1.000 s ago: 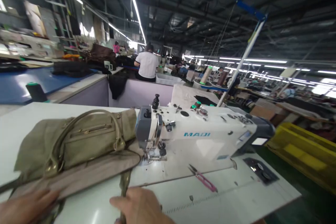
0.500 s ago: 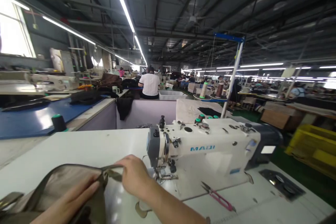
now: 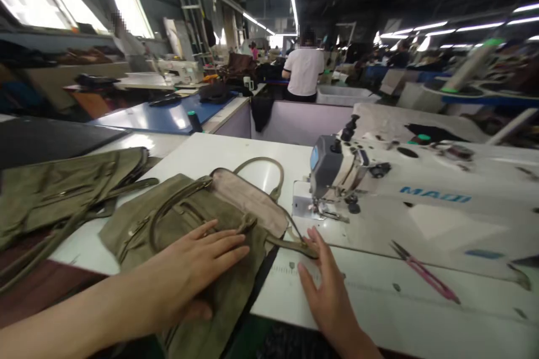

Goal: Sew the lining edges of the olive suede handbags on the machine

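Left hand is spread flat, probably steadying the olive bag left of the sewing machine, while right hand's fingers meet the strap, can't tell if gripping.

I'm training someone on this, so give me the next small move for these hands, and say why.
I'd likely close the right hand on the strap of the olive bag: that hand's fingers are at the strap's end, but the thumb stands apart. The left hand lies spread on the bag, which may help steady it.
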### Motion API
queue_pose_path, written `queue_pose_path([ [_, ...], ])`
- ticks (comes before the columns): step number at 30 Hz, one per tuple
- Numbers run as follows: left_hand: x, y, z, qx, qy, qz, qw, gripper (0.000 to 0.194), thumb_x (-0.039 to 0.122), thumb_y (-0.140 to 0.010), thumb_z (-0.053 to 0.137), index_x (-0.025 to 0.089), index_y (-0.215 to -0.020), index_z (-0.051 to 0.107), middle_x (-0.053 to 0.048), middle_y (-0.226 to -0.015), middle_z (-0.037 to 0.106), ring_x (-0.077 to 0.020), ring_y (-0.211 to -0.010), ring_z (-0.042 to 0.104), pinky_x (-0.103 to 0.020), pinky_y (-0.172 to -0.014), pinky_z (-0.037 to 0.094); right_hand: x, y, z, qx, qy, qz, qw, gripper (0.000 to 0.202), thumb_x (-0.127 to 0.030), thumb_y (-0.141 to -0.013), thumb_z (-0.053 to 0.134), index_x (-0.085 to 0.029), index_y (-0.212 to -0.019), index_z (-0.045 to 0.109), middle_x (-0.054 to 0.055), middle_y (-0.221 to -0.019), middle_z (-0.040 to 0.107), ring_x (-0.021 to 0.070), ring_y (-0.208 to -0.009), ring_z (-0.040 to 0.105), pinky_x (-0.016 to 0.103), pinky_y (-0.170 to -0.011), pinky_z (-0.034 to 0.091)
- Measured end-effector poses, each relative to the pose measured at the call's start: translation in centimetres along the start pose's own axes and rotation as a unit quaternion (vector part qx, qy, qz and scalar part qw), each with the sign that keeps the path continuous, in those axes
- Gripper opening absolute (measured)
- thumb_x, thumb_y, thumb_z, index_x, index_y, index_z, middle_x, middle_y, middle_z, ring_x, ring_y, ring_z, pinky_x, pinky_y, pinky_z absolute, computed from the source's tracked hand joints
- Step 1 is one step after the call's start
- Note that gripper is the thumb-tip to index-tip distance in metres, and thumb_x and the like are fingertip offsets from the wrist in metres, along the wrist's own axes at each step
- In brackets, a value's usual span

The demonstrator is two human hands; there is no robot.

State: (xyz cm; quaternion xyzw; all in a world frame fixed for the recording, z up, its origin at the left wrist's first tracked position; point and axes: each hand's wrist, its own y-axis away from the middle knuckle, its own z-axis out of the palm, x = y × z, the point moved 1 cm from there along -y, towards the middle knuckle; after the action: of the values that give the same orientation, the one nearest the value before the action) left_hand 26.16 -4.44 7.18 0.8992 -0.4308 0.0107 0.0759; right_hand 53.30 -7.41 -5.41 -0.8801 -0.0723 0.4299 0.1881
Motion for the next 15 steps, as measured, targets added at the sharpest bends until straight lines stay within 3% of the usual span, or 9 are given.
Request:
queue_pose_path([
  [4, -0.6, -0.7, 0.6, -0.026, 0.034, 0.027, 0.999, 0.052, 0.033, -0.093, 0.054, 0.028, -0.142, 0.040, -0.003, -0.141, 0.051, -0.0240, -0.133, 0.042, -0.047, -0.119, 0.014, -0.5, -0.5, -0.3, 0.002, 0.039, -0.046, 0.998, 0.054, -0.024, -0.095, 0.043, -0.017, -0.146, 0.028, 0.019, -0.140, 0.045, 0.0318, -0.128, 0.047, 0.054, -0.096, 0.050],
  [7, -1.9, -2.4, -0.4, -0.004, 0.029, 0.051, 0.998, 0.038, 0.028, -0.097, 0.046, 0.024, -0.135, 0.047, -0.006, -0.133, 0.055, -0.0230, -0.122, 0.051, -0.041, -0.111, 0.030, -1.7, -0.6, -1.1, 0.078, 0.071, -0.102, 0.989, 0.051, -0.019, -0.093, 0.045, -0.013, -0.143, 0.032, 0.020, -0.141, 0.042, 0.0334, -0.130, 0.041, 0.056, -0.100, 0.045],
  [9, -3.1, -4.5, -0.8, 0.012, 0.018, 0.054, 0.998, 0.034, 0.032, -0.097, 0.047, 0.021, -0.129, 0.051, -0.009, -0.129, 0.057, -0.0247, -0.119, 0.052, -0.041, -0.106, 0.035, -2.9, -0.2, -1.3, 0.103, 0.052, -0.146, 0.982, 0.035, -0.012, -0.090, 0.047, -0.015, -0.125, 0.049, 0.017, -0.121, 0.055, 0.0292, -0.115, 0.053, 0.048, -0.091, 0.051],
  [11, -4.2, -6.9, -0.2, 0.009, 0.018, 0.046, 0.999, 0.043, 0.043, -0.091, 0.057, 0.017, -0.125, 0.053, -0.012, -0.125, 0.057, -0.0287, -0.118, 0.051, -0.044, -0.103, 0.037, -4.1, 0.7, -0.8, 0.051, -0.001, -0.177, 0.983, 0.021, -0.005, -0.087, 0.043, -0.019, -0.095, 0.056, 0.008, -0.091, 0.059, 0.0215, -0.087, 0.059, 0.036, -0.072, 0.055],
  [12, -4.6, -8.1, 0.4, 0.002, 0.022, 0.037, 0.999, 0.050, 0.048, -0.086, 0.062, 0.015, -0.123, 0.053, -0.014, -0.123, 0.057, -0.0304, -0.116, 0.052, -0.045, -0.101, 0.038, -4.5, 1.2, -0.4, 0.008, -0.028, -0.179, 0.983, 0.023, -0.003, -0.086, 0.040, -0.020, -0.084, 0.055, 0.005, -0.081, 0.057, 0.0190, -0.077, 0.058, 0.033, -0.064, 0.054],
  [15, -4.8, -10.8, 2.5, -0.017, 0.048, 0.015, 0.999, 0.058, 0.050, -0.074, 0.075, 0.010, -0.111, 0.056, -0.015, -0.111, 0.058, -0.0321, -0.106, 0.055, -0.045, -0.093, 0.043, -5.1, 2.9, 1.0, -0.085, -0.056, -0.165, 0.981, 0.029, 0.000, -0.081, 0.036, -0.019, -0.085, 0.058, 0.007, -0.083, 0.060, 0.0199, -0.077, 0.059, 0.035, -0.063, 0.056],
])
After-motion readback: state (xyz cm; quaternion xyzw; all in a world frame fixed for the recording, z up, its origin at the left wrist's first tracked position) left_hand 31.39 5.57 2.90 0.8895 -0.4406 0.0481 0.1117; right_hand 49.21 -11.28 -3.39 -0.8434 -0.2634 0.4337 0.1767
